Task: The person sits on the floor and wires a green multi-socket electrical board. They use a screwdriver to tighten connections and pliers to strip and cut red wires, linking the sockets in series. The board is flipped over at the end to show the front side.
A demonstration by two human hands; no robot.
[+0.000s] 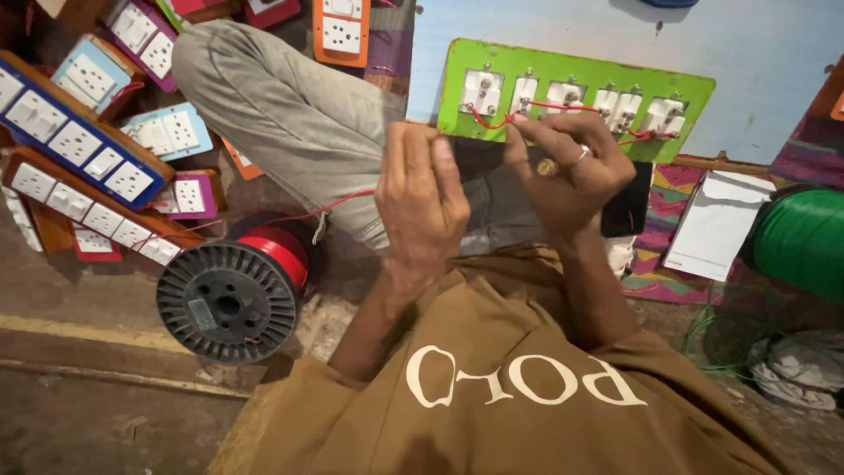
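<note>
Left hand (420, 200): pinching red wire (492, 121) between thumb and forefinger, centre of frame.
Right hand (571, 171): closing fingertips on the same wire, gripping a small tool handle, just right of centre.
Green board (686, 88): lying upper right, carrying white sockets (482, 91).
Wire spool (233, 295): resting lower left.
Switch boards (79, 145): piling upper left.

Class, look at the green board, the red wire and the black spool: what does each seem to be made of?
Green board: probably painted wood or plastic sheet, flat and matte with rounded corners. Red wire: likely plastic-insulated metal, thin, smooth and bending easily. Black spool: moulded plastic, judging by the ribbed, dull flange.
</note>
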